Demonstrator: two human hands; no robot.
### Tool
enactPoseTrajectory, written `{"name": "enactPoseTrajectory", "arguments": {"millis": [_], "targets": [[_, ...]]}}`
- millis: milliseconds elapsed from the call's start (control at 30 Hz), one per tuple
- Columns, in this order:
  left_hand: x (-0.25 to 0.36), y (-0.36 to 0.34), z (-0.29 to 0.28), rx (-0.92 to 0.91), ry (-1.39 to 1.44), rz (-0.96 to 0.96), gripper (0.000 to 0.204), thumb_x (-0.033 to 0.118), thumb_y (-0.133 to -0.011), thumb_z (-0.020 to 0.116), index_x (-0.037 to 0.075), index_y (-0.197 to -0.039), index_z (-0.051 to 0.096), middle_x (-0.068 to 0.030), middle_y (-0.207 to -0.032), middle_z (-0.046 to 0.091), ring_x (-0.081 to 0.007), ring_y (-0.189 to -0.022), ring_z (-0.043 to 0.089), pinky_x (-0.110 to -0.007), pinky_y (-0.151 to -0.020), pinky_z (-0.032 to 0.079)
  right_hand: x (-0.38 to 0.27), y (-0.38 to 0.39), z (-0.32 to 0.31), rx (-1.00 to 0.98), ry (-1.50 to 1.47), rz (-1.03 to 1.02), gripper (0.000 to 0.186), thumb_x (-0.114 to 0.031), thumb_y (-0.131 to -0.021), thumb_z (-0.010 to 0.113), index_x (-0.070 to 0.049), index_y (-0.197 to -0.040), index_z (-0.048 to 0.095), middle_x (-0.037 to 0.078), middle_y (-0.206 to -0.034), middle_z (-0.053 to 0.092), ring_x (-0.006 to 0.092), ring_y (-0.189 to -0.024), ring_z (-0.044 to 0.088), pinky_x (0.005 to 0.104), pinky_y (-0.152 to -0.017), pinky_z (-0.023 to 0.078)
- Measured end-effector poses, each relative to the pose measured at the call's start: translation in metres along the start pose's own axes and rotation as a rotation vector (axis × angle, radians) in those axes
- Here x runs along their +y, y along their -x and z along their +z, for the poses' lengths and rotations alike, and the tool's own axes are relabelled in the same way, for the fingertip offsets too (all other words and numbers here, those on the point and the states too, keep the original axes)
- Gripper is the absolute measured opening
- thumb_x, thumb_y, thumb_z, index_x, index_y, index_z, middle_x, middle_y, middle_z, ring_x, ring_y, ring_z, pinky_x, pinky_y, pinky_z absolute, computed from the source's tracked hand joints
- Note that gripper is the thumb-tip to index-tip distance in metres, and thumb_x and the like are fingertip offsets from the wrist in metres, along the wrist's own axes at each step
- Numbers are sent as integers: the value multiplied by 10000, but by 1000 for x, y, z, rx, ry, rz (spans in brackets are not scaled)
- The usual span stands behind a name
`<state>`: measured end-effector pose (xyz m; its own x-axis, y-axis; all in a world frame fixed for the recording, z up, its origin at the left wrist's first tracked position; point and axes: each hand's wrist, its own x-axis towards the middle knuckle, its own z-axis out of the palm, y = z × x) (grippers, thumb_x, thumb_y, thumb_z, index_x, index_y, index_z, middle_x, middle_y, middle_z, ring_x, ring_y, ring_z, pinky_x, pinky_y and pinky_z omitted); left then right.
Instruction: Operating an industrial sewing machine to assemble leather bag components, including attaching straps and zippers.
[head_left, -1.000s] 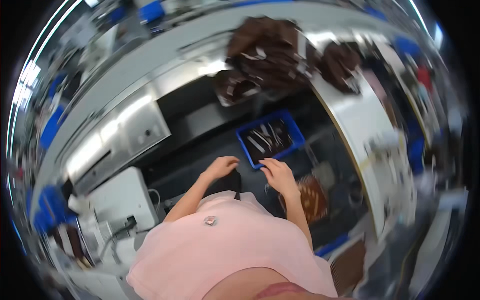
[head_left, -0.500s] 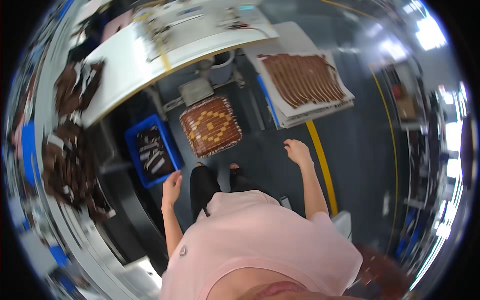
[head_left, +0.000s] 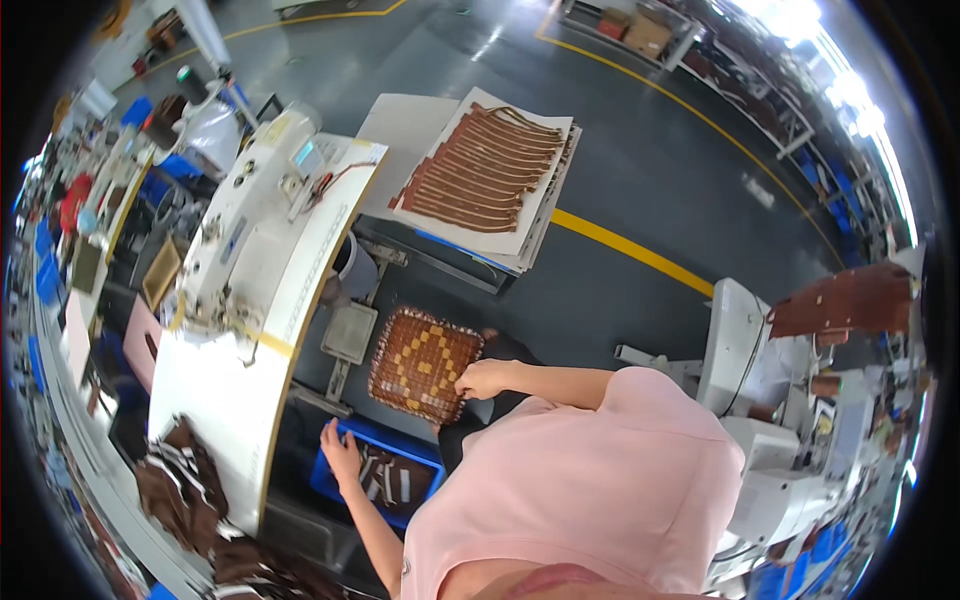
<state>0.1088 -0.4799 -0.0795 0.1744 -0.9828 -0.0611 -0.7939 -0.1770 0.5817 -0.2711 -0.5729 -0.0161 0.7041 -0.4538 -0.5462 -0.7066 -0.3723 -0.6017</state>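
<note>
The woven seat cushion, a brown square with a lighter checker pattern, lies low between the white sewing bench and the person's lap, sitting at about 9 o'clock from the right hand. It is roughly square, so it has no marked long axis; one corner points toward 7 o'clock. The right hand is the nearer of the two and rests at the cushion's right edge, its fingers curled together against the rim; whether they actually pinch the weave cannot be told at this size.

The left hand is lower, at about 7 o'clock from the cushion and apart from it. It sits at the left rim of a blue bin that holds small dark and pale pieces. Its fingers are loosely spread, touching or just above the rim; nothing shows in them.

Farther out, a grey pedal plate lies just beside the cushion at 9 o'clock. At 12 o'clock, well apart, a stack of white boards carries rows of brown leather strips. A heap of dark brown pieces lies at the bench's near end, toward 8 o'clock.
</note>
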Motion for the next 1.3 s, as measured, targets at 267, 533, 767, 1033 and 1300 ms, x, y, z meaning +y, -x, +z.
{"name": "enactPoseTrajectory", "arguments": {"millis": [267,533,767,1033,1300], "targets": [[72,-221,-2,132,-236,139,423,34,-882,551,75,-1299,492,-208,-1363,408,-395,-1268,385,-500,-1000,370,127,-28,-98,210,11,150,231,-227,-869,568,-126,-1059,653,124,-960,678,321,-914,643,452,-758,510],[123,-260,126,-110,-179,278,370,-32,-732,566,38,-1094,601,-193,-1184,549,-384,-1123,504,-479,-975,394,227,-55,-250,541,-72,-40,220,-187,-884,537,-132,-1059,659,86,-1009,674,297,-925,633,413,-787,505],[54,-271,265,-727,-424,32,734,325,-808,677,109,-1428,349,-143,-1489,310,-301,-1391,254,-488,-1106,265,232,-77,-316,959,137,-140,217,-3,-796,606,-84,-982,684,83,-905,692,267,-792,661,363,-686,530],[-7,-265,297,-807,-363,-18,1275,437,-565,863,346,-1497,-2,-20,-1575,-42,-489,-1369,146,-734,-987,244,203,-136,-212,958,148,-73,178,13,-793,596,-66,-921,690,113,-755,659,282,-641,631,355,-569,491],[-69,-209,303,-741,-372,102,1238,380,-557,866,377,-1489,50,-38,-1570,-2,-511,-1358,137,-742,-970,257,263,-157,-308,1240,307,170,191,-72,-855,567,-70,-1026,653,120,-990,663,311,-865,644,362,-724,525]]}}
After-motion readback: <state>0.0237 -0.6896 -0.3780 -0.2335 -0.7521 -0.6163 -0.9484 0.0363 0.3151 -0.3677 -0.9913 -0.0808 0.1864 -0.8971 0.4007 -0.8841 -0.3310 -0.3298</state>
